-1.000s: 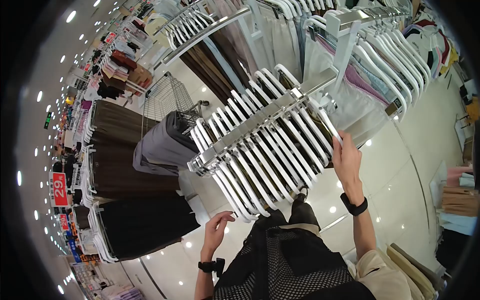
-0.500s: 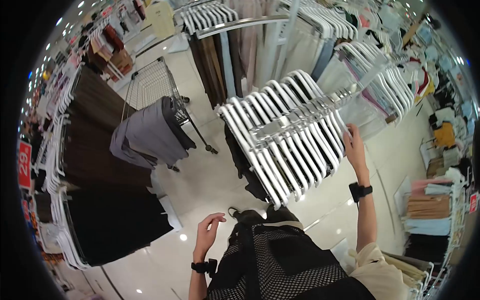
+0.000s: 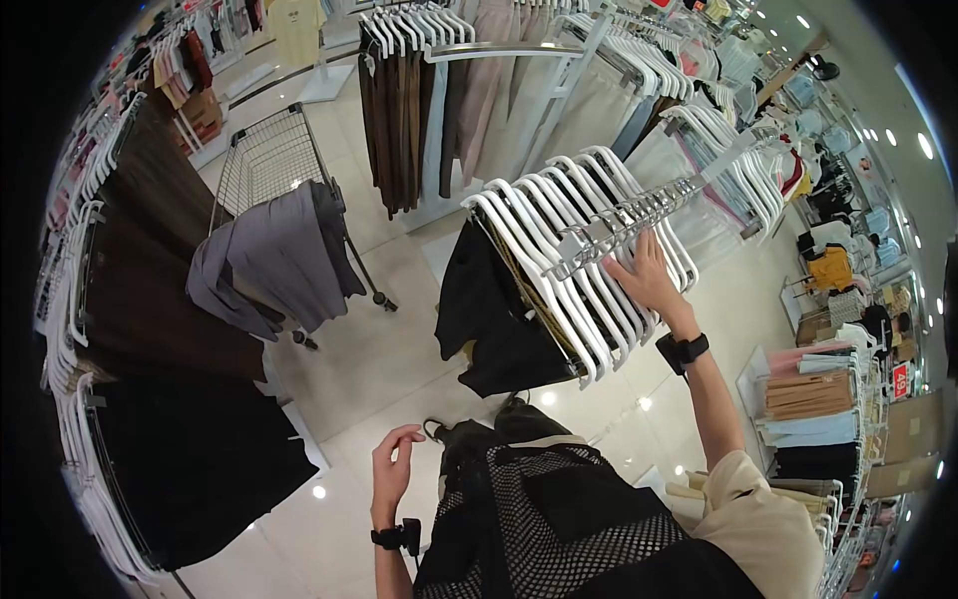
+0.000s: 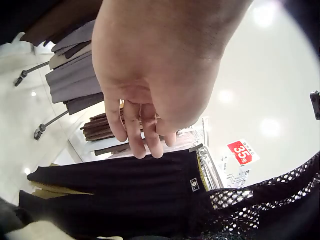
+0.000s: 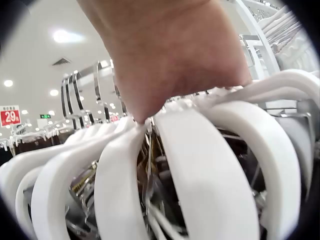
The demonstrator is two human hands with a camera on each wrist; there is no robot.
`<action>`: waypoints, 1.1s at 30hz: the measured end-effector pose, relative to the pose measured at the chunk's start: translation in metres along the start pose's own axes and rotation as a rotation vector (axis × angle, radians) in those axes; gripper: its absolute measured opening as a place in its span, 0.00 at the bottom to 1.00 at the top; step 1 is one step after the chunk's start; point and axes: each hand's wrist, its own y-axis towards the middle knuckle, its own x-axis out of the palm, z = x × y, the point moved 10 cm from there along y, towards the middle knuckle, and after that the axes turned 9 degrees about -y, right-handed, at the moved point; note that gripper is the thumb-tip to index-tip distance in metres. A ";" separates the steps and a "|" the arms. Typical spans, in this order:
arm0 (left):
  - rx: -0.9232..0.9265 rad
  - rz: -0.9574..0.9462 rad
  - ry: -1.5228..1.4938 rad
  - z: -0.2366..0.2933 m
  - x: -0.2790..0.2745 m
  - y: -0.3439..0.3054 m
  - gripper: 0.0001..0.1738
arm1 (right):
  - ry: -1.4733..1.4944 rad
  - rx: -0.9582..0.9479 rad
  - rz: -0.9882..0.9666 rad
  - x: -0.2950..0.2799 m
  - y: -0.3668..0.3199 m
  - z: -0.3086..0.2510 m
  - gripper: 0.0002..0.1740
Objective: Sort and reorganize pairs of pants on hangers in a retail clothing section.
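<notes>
In the head view, my right hand (image 3: 651, 282) lies on white hangers (image 3: 559, 230) close to the metal rail's end hooks. Its thumb is spread from the fingers, which reach up toward the hooks. From the right wrist view, the hand (image 5: 175, 55) is right on top of the hangers (image 5: 205, 170), its fingertips hidden. Black trousers (image 3: 499, 319) hang from the near end of this row. My left hand (image 3: 391, 467) hangs loosely at my side, holding nothing. In the left wrist view, its relaxed fingers (image 4: 135, 127) overlap the black trousers (image 4: 125, 192).
A wire cart (image 3: 274, 160) with grey cloth (image 3: 289, 260) over it stands to the left. Dark garments (image 3: 200, 469) hang on a rack at far left. Behind are more racks with brown trousers (image 3: 394, 130). Folded clothes (image 3: 808, 399) are at the right.
My right hand has moved from the row's right-end hanger inward and up onto the hangers near the hooks. The view has turned, showing the black trousers' side. The left hand stays loose.
</notes>
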 end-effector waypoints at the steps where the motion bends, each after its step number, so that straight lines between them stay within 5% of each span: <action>1: 0.007 0.002 0.006 0.002 -0.007 0.000 0.13 | 0.020 -0.008 -0.003 0.000 -0.006 0.000 0.54; 3: 0.019 0.025 0.008 0.005 -0.024 -0.001 0.13 | 0.060 -0.045 -0.013 -0.003 -0.019 -0.004 0.56; 7: 0.021 0.142 -0.030 -0.006 -0.055 -0.006 0.13 | -0.066 -0.029 -0.041 0.000 -0.057 -0.003 0.39; 14: 0.137 0.134 -0.030 0.029 -0.045 0.032 0.13 | -0.093 0.125 -0.001 0.002 -0.083 -0.004 0.38; 24: 0.458 -0.364 0.261 0.175 0.046 0.167 0.27 | 0.053 0.314 -0.086 -0.018 -0.104 -0.057 0.46; 29: 0.539 -0.653 0.428 0.244 0.139 0.249 0.35 | 0.032 0.302 -0.115 -0.032 -0.111 -0.109 0.55; 33: 0.687 -0.769 0.583 0.264 0.215 0.318 0.36 | 0.119 0.469 -0.155 -0.043 -0.114 -0.108 0.65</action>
